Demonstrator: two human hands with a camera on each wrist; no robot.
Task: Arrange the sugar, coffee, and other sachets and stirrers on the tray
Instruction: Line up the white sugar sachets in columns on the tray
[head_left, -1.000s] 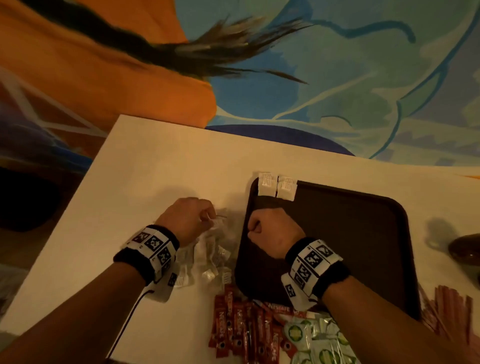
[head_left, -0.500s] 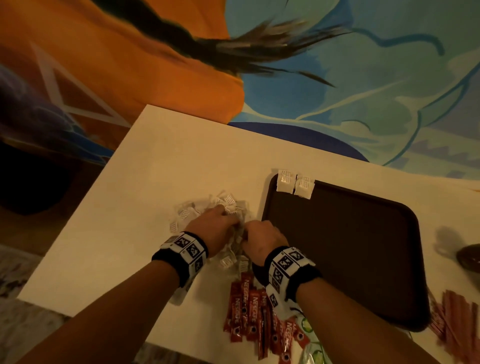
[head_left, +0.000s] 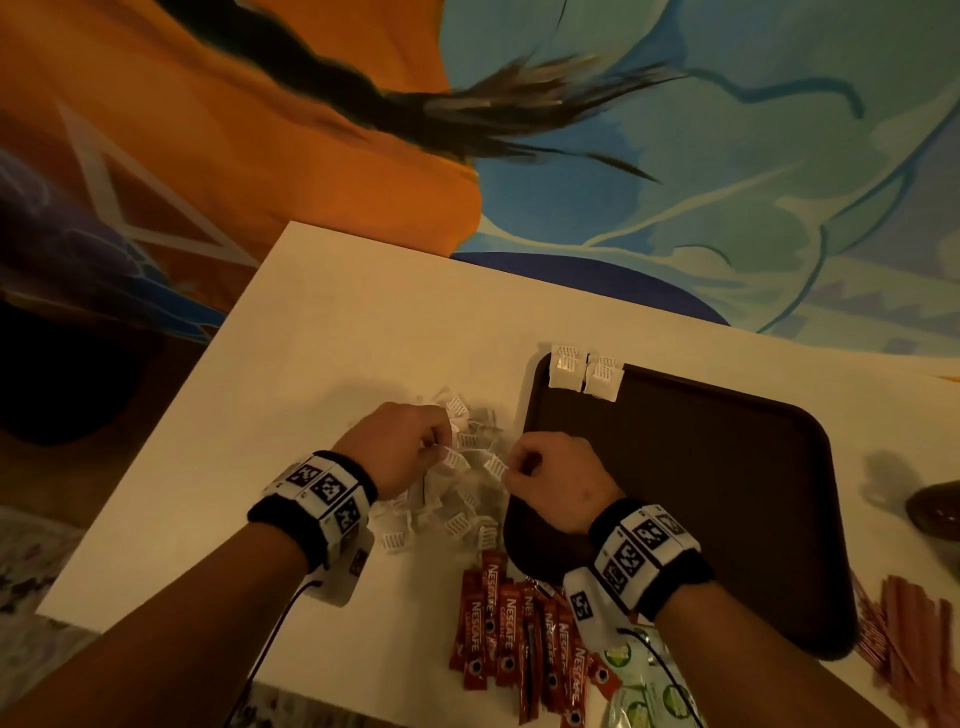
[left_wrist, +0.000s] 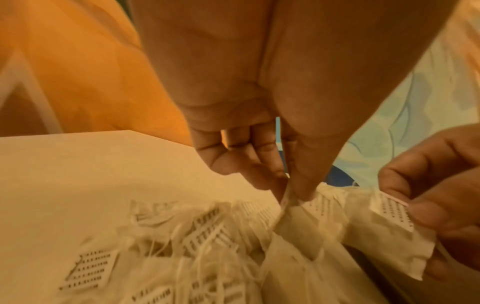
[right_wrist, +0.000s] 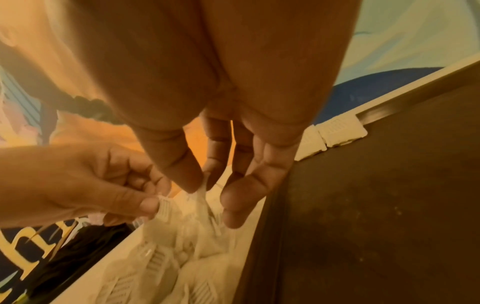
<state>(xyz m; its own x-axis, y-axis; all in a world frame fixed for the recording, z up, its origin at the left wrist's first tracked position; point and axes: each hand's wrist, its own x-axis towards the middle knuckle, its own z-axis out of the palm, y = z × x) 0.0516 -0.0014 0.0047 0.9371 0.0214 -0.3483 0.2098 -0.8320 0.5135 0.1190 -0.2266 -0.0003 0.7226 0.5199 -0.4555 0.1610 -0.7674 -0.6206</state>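
Note:
A heap of white sachets (head_left: 457, 499) with printed tags and strings lies on the white table (head_left: 322, 338), just left of the dark brown tray (head_left: 701, 493). My left hand (head_left: 441, 451) hovers over the heap and pinches one sachet (left_wrist: 298, 224) by its top between thumb and finger. My right hand (head_left: 514, 467), at the tray's left rim, pinches another sachet (left_wrist: 389, 228) by its tag. Strings tangle the two with the heap. Two white sachets (head_left: 584, 371) lie side by side at the tray's far left corner; the rest of the tray is bare.
Red Nescafe coffee sticks (head_left: 519, 634) lie near the table's front edge, with green sachets (head_left: 649, 686) right of them. Reddish thin sticks (head_left: 909, 649) sit at the tray's right, and a dark rounded object (head_left: 935, 512) at the far right edge. A painted wall rises behind the table.
My right hand left the tray and joined the left hand in the heap of white sachets. Each hand now pinches one sachet, and they have drawn slightly apart.

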